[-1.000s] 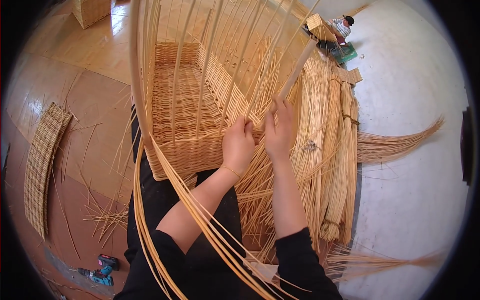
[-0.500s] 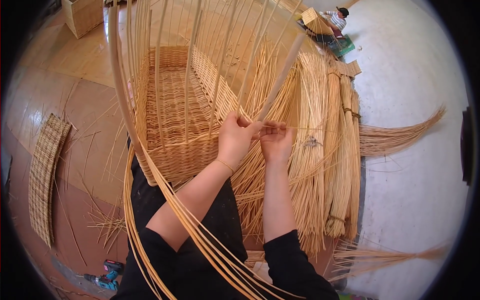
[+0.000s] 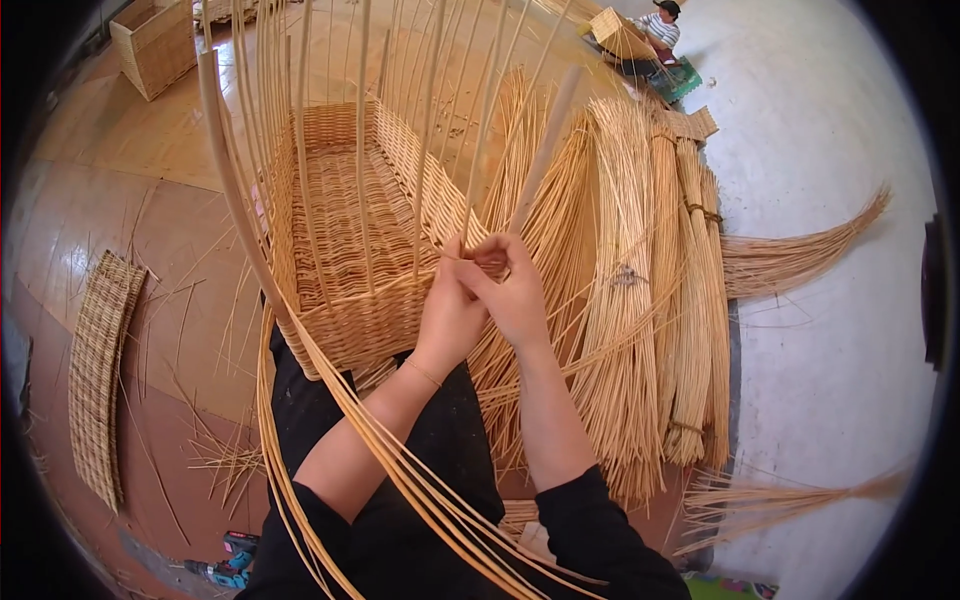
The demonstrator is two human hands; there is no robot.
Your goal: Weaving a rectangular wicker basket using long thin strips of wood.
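A rectangular wicker basket point(image 3: 365, 325) stands partly woven in front of me, its thin upright stakes point(image 3: 425, 150) rising above the low walls. Thicker posts mark its corners, among them the near right post point(image 3: 548, 150). At the near wall, just left of that post, my left hand point(image 3: 448, 312) and my right hand point(image 3: 515, 300) meet. Both are closed, fingertips pinched on a thin wicker strand beside a stake; the fingers hide most of the strand. Long loose strands point(image 3: 400, 460) trail from the near left corner across my left forearm and lap.
Large wicker bundles point(image 3: 625, 300) lie to the right, with a fanned bunch point(image 3: 810, 255) beyond them. On the left floor are a woven panel point(image 3: 100, 380), scattered offcuts point(image 3: 225, 455) and a cordless drill point(image 3: 225, 570). Far right, another person point(image 3: 660, 30) sits with a basket.
My right hand has turned over and moved left to meet my left hand by the stake. My left hand shifted slightly left and down. The strand stretched out between them before is now mostly hidden.
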